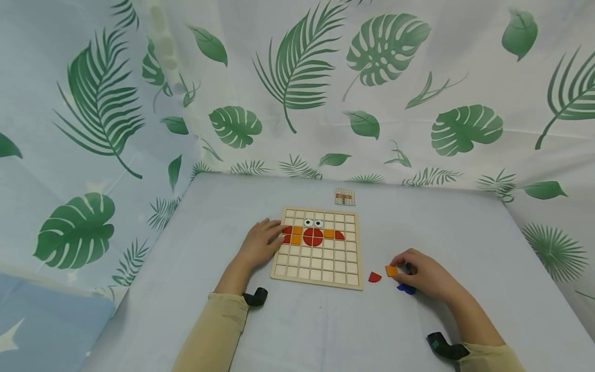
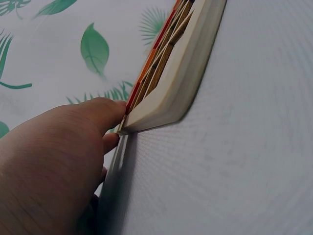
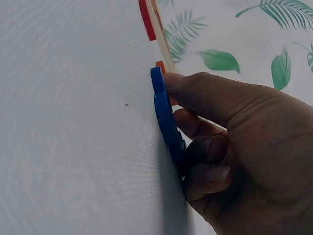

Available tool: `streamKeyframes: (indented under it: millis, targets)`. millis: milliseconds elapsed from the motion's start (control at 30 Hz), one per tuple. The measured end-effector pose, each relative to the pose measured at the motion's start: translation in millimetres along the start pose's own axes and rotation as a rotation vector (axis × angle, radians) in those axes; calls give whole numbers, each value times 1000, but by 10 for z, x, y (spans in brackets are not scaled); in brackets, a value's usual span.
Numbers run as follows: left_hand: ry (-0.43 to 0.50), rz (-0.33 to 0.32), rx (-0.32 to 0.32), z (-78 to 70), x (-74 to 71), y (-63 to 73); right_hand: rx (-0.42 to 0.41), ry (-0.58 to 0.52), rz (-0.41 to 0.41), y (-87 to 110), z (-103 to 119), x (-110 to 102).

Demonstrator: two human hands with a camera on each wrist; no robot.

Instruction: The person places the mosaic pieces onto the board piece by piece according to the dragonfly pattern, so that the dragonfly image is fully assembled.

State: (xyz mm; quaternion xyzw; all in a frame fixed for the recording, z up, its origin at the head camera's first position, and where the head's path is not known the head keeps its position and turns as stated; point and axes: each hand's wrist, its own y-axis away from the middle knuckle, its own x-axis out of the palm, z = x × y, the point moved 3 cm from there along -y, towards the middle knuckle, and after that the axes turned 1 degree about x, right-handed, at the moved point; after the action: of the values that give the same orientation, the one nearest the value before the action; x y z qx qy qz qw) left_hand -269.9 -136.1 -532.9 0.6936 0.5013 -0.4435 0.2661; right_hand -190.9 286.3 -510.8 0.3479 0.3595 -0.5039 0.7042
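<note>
Orange square (image 1: 391,270), sides about equal, lay right of board (image 1: 316,264), edges roughly near–far; right hand (image 1: 425,275) pinched it. Left hand (image 1: 261,243), fingers loosely extended, touched board's left edge. Red quarter-circle (image 1: 374,277) lay between board and square.

A flat surface covered in pale grey-white cloth (image 1: 325,330) carries everything, its far edge meeting white fabric printed with green leaves (image 1: 297,119). Lying flat near its middle is a square, light wooden board divided into a grid of shallow cells (image 1: 317,263). Beyond the board's far edge, just apart from it, lies a small rectangular card printed with a gridded picture (image 1: 345,197). Right of the board, near its closest corner, a red quarter-circle piece (image 1: 374,277) rests on the cloth. Farther right are blue pieces with curved edges (image 1: 407,289), partly hidden by the right hand (image 1: 426,276); their number is unclear.
</note>
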Motion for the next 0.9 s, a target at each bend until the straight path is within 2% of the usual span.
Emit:
streamKeyframes:
  millis: [467, 700, 900]
  targets:
    - [-6, -3, -4, -10, 7, 1, -63, -7, -50, 26, 54, -69]
    - [-21, 9, -6, -20, 5, 12, -58, 16, -56, 25, 61, -96]
    - [-18, 1, -9, -20, 3, 12, -36, -8, -43, -7, 139, -164]
